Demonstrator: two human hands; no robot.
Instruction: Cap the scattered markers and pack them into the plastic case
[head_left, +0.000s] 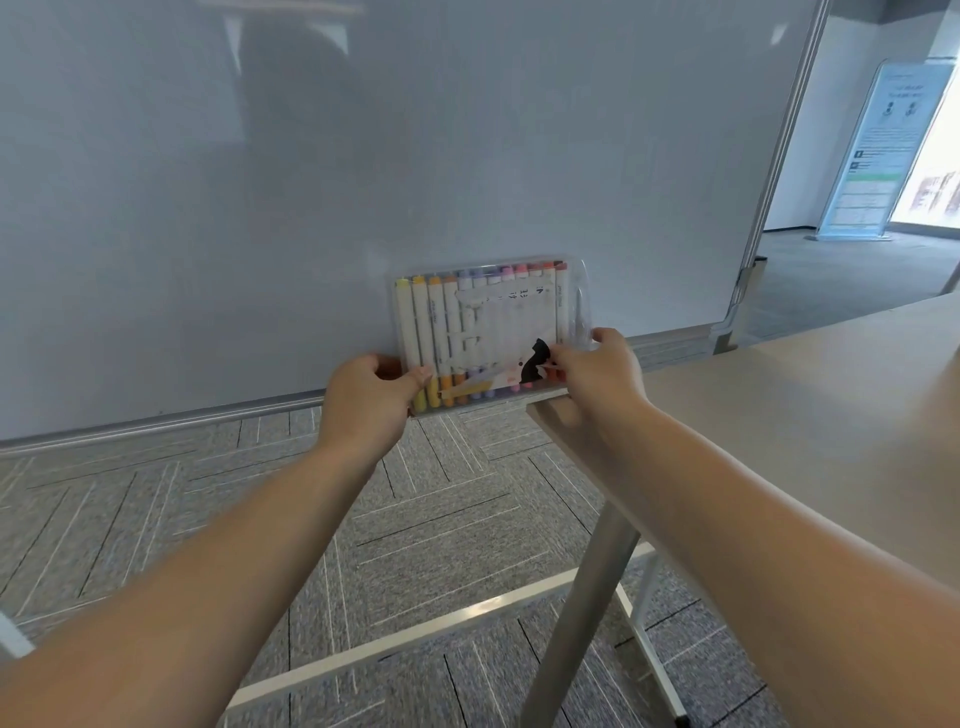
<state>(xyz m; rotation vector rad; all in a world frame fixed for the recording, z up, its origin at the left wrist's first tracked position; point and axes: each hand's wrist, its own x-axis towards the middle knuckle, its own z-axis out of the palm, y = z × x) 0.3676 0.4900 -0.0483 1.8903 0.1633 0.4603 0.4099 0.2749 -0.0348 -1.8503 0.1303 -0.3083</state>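
Markers (470, 332) stand in a row inside the plastic case (488, 338), which I hold up in the air with my left hand (371, 400) and right hand (597, 374) gripping its bottom corners, the surface (779, 405) just right.

Case: we hold the clear plastic case (488, 332) upright in the air, just beyond the table (779, 415) corner, before a whiteboard (363, 156).
Markers: a capped row of markers (431, 322) fills it, yellow at left, reds at right.
Left hand: our left hand (371, 397) grips the lower left corner.
Right hand: our right hand (597, 374) pinches the lower right edge.
Floor: grey patterned carpet (208, 493).
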